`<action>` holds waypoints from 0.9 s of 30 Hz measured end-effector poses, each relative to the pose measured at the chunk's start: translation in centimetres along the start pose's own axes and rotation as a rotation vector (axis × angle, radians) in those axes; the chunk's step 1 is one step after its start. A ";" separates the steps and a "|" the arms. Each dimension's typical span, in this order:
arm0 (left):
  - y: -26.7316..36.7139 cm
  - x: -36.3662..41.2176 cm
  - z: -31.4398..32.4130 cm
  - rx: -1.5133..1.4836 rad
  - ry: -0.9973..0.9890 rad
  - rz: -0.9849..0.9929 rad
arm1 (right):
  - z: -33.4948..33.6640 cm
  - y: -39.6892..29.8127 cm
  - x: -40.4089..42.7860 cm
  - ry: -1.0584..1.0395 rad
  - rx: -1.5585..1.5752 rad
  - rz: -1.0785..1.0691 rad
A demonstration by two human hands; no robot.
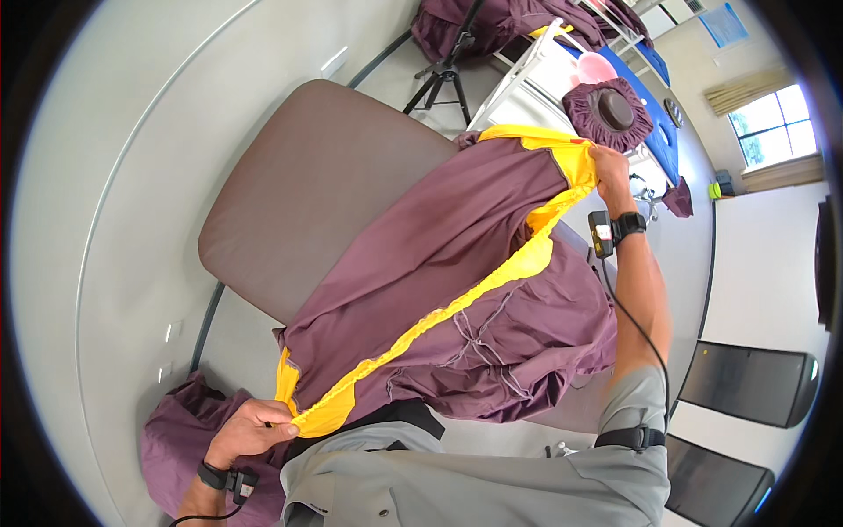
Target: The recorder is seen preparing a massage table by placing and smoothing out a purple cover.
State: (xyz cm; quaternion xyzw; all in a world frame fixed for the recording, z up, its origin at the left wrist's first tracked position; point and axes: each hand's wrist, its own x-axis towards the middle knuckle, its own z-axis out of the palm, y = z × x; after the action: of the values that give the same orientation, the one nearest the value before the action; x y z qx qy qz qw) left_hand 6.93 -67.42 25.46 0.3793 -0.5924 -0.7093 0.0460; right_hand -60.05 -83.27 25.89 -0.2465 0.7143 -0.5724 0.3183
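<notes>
A purple fitted fabric cover with a gathered yellow elastic edge is spread between my two hands. My left hand pinches one yellow corner near my body at the lower left. At the upper right, my right hand grips another yellow corner. The cover lies partly over a brown padded treatment table, whose far left part is bare. Bunched purple folds with pale seams hang on the side nearer me. Both wrists wear a black strap with a small cabled box.
Purple fabric is heaped at lower left. A black tripod stands beyond the table, near a white cart. Beside my right hand is a round brown stool seat ringed by a gathered purple cover. Grey wall runs along the left.
</notes>
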 end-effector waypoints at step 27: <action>0.6 3.2 5.5 0.245 -0.011 0.029 | 8.2 17.1 -10.2 -0.127 -0.410 -0.208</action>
State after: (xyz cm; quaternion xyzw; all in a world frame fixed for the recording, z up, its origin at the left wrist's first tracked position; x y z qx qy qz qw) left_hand 1.16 -64.86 24.48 0.3696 -0.6804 -0.6327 0.0064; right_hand -46.91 -77.57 9.79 -0.4138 0.7648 -0.4284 0.2454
